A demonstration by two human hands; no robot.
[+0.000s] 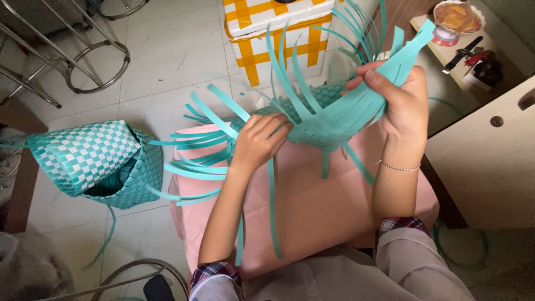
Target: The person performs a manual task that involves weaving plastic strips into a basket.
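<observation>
The left hand [259,142] pinches the edge of a half-woven teal plastic-strip basket [317,120], fingers closed on the weave, while the right hand [398,95] is clamped around a bundle of its loose teal strips [409,47] at the far side. The basket is held between both hands, just above a pink cloth-covered table [317,209], with free strips fanning up and dangling down. Well off to the left of the left hand, a finished teal-and-white checked woven basket [89,156] lies tipped on the tiled floor [167,61]. Beyond the hands stands a white box with yellow tape [273,39].
</observation>
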